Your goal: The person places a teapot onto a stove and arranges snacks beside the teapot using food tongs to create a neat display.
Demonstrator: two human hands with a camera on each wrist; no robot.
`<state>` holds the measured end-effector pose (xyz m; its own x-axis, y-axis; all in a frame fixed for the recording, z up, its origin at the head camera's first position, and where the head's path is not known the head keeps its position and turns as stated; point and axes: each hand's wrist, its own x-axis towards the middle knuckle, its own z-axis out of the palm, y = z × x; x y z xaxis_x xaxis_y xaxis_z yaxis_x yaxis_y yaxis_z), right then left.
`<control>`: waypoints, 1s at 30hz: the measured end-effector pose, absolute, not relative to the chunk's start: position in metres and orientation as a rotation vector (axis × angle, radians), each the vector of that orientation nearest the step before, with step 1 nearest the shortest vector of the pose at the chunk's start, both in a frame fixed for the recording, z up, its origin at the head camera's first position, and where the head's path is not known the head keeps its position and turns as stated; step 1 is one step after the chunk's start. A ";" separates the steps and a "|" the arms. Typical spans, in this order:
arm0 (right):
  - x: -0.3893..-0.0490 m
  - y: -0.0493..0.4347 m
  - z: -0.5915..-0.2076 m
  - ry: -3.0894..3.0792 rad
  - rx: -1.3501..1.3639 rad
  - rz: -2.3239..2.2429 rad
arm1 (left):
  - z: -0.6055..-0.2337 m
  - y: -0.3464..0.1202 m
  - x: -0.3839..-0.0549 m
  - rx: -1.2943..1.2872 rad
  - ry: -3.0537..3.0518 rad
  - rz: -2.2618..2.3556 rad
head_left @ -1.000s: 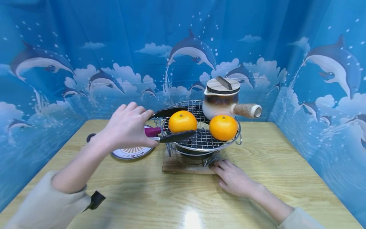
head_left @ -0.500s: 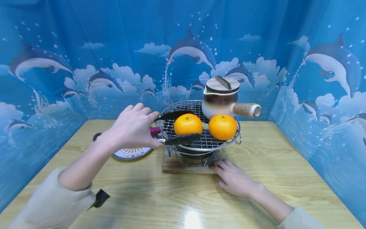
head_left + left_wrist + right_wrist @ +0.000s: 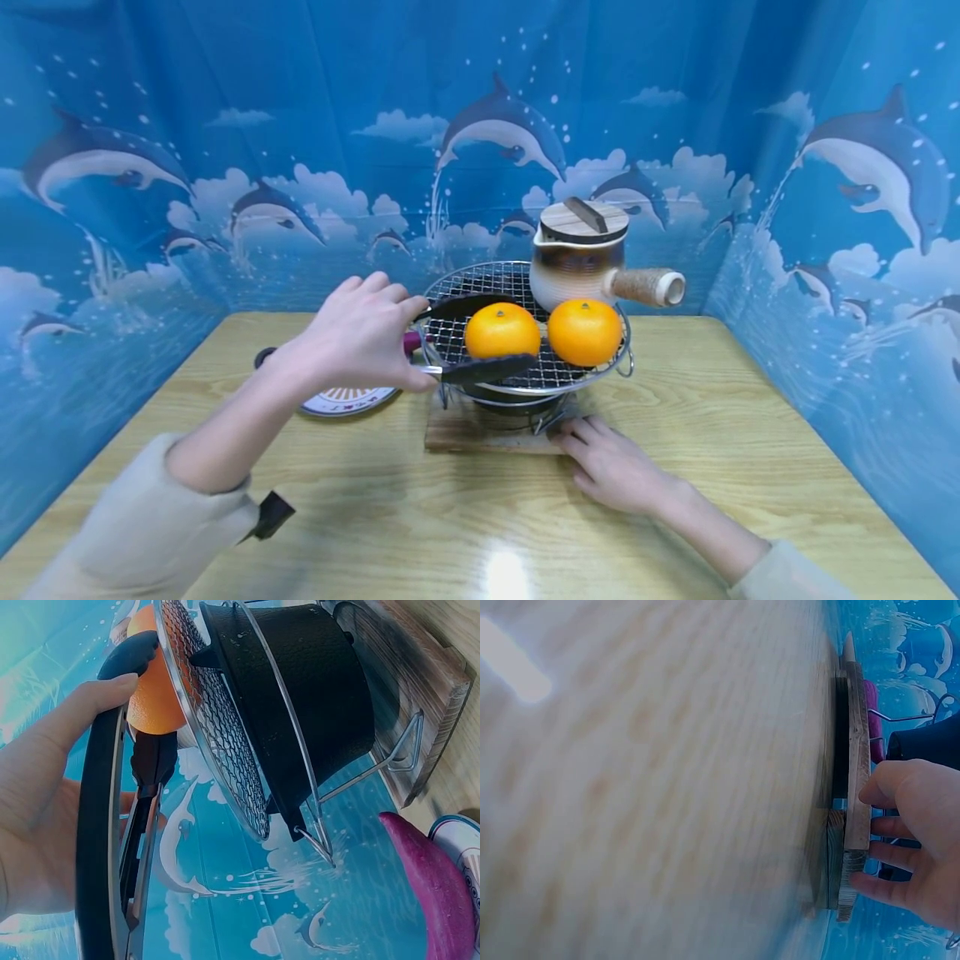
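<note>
My left hand (image 3: 367, 337) grips a pair of tongs (image 3: 101, 825) with black tips and silver-edged arms. The tongs' two tips lie on either side of an orange (image 3: 502, 332), which sits on the round wire grill rack (image 3: 480, 283). A second orange (image 3: 585, 333) stands close to its right. My right hand (image 3: 615, 465) rests its fingers on the right front corner of the wooden board (image 3: 480, 440) under the stove. In the right wrist view its fingertips touch the board's edge (image 3: 857, 817).
A clay teapot (image 3: 573, 267) with a wooden lid and wrapped side handle stands at the rack's back right. Beneath the rack is a black stove pot (image 3: 300, 697) in a wire frame. At left, a plate (image 3: 348, 402) bears a purple sweet potato (image 3: 431, 889).
The left hand and tongs have moved right and slightly down, and the left orange has shifted right with them towards the other orange. The right hand has stayed put.
</note>
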<state>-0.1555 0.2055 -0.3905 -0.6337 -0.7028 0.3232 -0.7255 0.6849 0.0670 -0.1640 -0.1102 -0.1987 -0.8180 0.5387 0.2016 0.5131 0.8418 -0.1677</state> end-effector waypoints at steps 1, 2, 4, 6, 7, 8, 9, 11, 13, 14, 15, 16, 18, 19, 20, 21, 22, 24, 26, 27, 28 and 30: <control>-0.156 0.206 -0.391 -2.567 1.128 0.099 | -0.199 -0.110 -0.164 -0.807 -2.782 0.157; -0.156 0.206 -0.391 -2.561 1.129 0.101 | -0.198 -0.109 -0.164 -0.808 -2.784 0.160; -0.156 0.205 -0.391 -2.554 1.131 0.106 | -0.198 -0.109 -0.164 -0.805 -2.788 0.169; -0.156 0.205 -0.391 -2.557 1.133 0.107 | -0.198 -0.108 -0.165 -0.805 -2.793 0.174; -0.156 0.205 -0.391 -2.562 1.132 0.106 | -0.198 -0.108 -0.165 -0.804 -2.793 0.175; -0.156 0.205 -0.390 -2.571 1.131 0.108 | -0.198 -0.108 -0.165 -0.804 -2.796 0.177; -0.155 0.205 -0.390 -2.578 1.130 0.106 | -0.198 -0.108 -0.165 -0.803 -2.798 0.180; -0.155 0.205 -0.389 -2.596 1.127 0.099 | -0.198 -0.107 -0.165 -0.803 -2.801 0.181; -0.155 0.206 -0.389 -2.605 1.124 0.095 | -0.198 -0.107 -0.165 -0.802 -2.804 0.185; -0.155 0.206 -0.389 -2.606 1.124 0.093 | -0.198 -0.107 -0.165 -0.801 -2.807 0.186; -0.155 0.206 -0.389 -2.606 1.125 0.092 | -0.197 -0.107 -0.165 -0.800 -2.807 0.188; -0.155 0.206 -0.389 -2.604 1.126 0.091 | -0.197 -0.107 -0.165 -0.799 -2.808 0.189; -0.155 0.206 -0.389 -2.600 1.128 0.093 | -0.197 -0.107 -0.165 -0.799 -2.810 0.190; -0.155 0.206 -0.389 -2.597 1.129 0.091 | -0.197 -0.107 -0.165 -0.800 -2.810 0.190; -0.155 0.206 -0.389 -2.596 1.129 0.091 | -0.196 -0.107 -0.164 -0.800 -2.810 0.190; -0.155 0.205 -0.389 -2.595 1.130 0.089 | -0.196 -0.107 -0.164 -0.800 -2.811 0.191; -0.155 0.205 -0.389 -2.592 1.130 0.086 | -0.196 -0.107 -0.164 -0.802 -2.810 0.192; -0.155 0.205 -0.389 -2.593 1.128 0.081 | -0.196 -0.107 -0.163 -0.803 -2.814 0.192; -0.155 0.205 -0.389 -2.596 1.125 0.075 | -0.196 -0.107 -0.163 -0.801 -2.820 0.191; -0.155 0.205 -0.388 -2.599 1.123 0.074 | -0.196 -0.108 -0.162 -0.801 -2.823 0.189; -0.155 0.205 -0.389 -2.602 1.122 0.075 | -0.196 -0.108 -0.162 -0.801 -2.825 0.191; -0.155 0.205 -0.389 -2.607 1.120 0.073 | -0.196 -0.108 -0.162 -0.799 -2.827 0.190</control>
